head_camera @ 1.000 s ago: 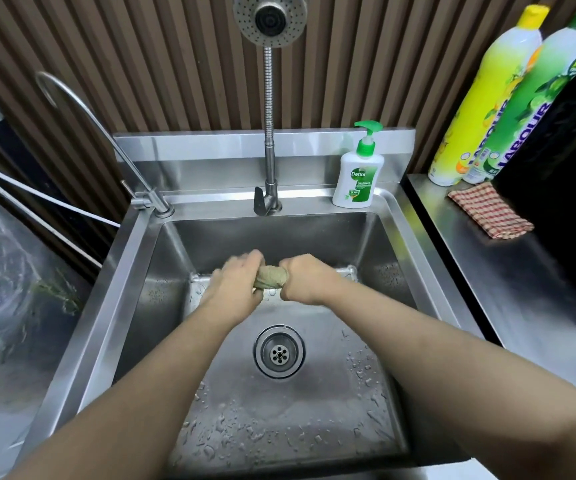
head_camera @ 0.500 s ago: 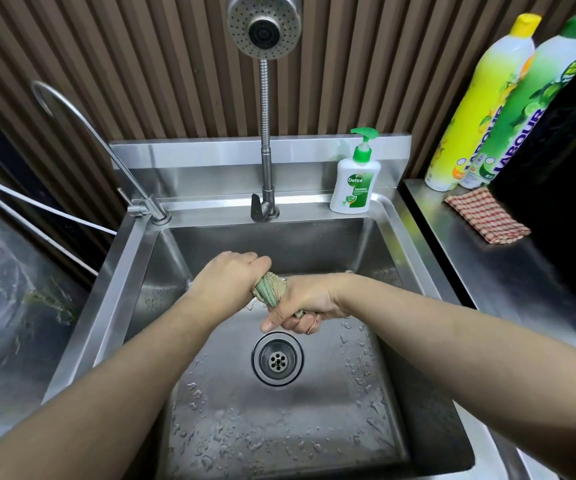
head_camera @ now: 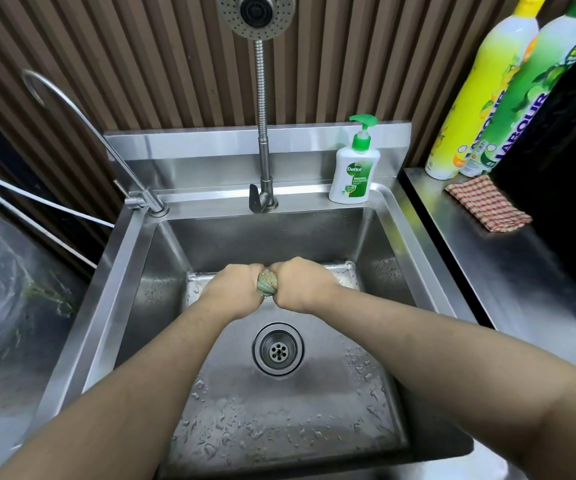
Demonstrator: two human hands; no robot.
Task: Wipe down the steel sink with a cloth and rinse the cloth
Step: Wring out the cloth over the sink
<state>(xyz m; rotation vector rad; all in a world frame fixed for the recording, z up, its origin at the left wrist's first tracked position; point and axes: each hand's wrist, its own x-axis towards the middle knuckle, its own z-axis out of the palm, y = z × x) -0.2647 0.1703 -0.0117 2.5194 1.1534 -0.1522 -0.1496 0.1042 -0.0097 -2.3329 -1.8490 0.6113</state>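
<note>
droplets bead the floor of the steel sink (head_camera: 428, 258) at the bottom of the frame, thickest near me and thinning toward the drain (head_camera: 278, 348) at the centre, so i judge the wiping largely done. just above the drain, both fists are clenched on the cloth (head_camera: 266, 283): my left hand (head_camera: 234, 289) and right hand (head_camera: 298, 285) grasp opposite ends of a tight greenish roll held over the basin, clear of the metal. that looks to me like wringing, which puts the task in its last stretch; no water runs from the tap (head_camera: 263, 188), so whether another rinse is due i cannot tell. beyond the hands, a soap dispenser (head_camera: 354, 168) stands on the back ledge right of the tap, and a thin curved spout (head_camera: 143, 199) rises at the left corner. at upper right, a checked rag (head_camera: 487, 204) lies on the steel counter (head_camera: 522, 271) before two tall bottles (head_camera: 480, 95). ribbed brown panelling (head_camera: 141, 46) closes the top of the frame, with the shower head (head_camera: 256, 10) before it.
</note>
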